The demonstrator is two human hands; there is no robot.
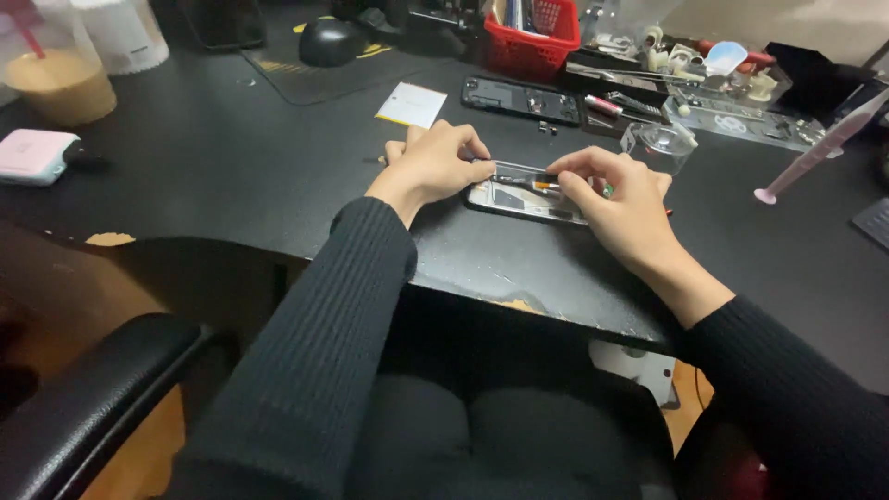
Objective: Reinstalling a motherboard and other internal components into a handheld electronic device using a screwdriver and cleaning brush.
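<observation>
In the head view, an opened phone (524, 196) lies flat on the black desk (231, 176) just above the middle of the frame, its long axis running left to right with a slight downward slant toward the right, inner parts facing up. The left hand (435, 167) rests on the phone's left end, fingers curled narrow and pinching at its upper edge; what sits between the fingertips is too small to tell. The right hand (616, 199) covers the right end, thumb and forefinger pressed close together on a small part near the top edge, with a bit of orange and green showing beside the fingertips. Both forearms wear black ribbed sleeves (343, 315) and come in from the lower frame. Above the phone, a second phone shell (521, 99) lies parallel to it, with a white card (411, 105) to its left. A red basket (534, 37) stands at the upper centre, a black mouse (330, 41) to its left on a mat. At upper left are a cup (57, 79) of tan drink and a pink case (35, 156). A clear lid (659, 141) and a pink syringe (820, 148) lie at right. A chair arm (83, 407) fills the lower left.
</observation>
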